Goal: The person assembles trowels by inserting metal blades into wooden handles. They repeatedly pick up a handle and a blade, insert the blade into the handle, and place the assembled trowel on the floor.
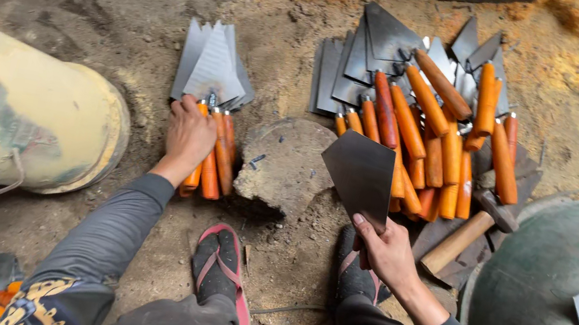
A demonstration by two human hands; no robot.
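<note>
A dark trowel (362,177) is gripped by the right hand (386,251) — blade toward 12 o'clock. A trowel stack (211,121) is clasped by the left hand (188,135); trowel pile (431,124) lies at 1 o'clock.

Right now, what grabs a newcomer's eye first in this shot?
The big heap of orange-handled trowels at upper right on the dirt floor, blades fanned out. Then the right hand holding up a single dark trowel at centre, and the left hand resting on a smaller bundle of trowels to the left. A wooden-handled hammer lies just below the heap.
</note>
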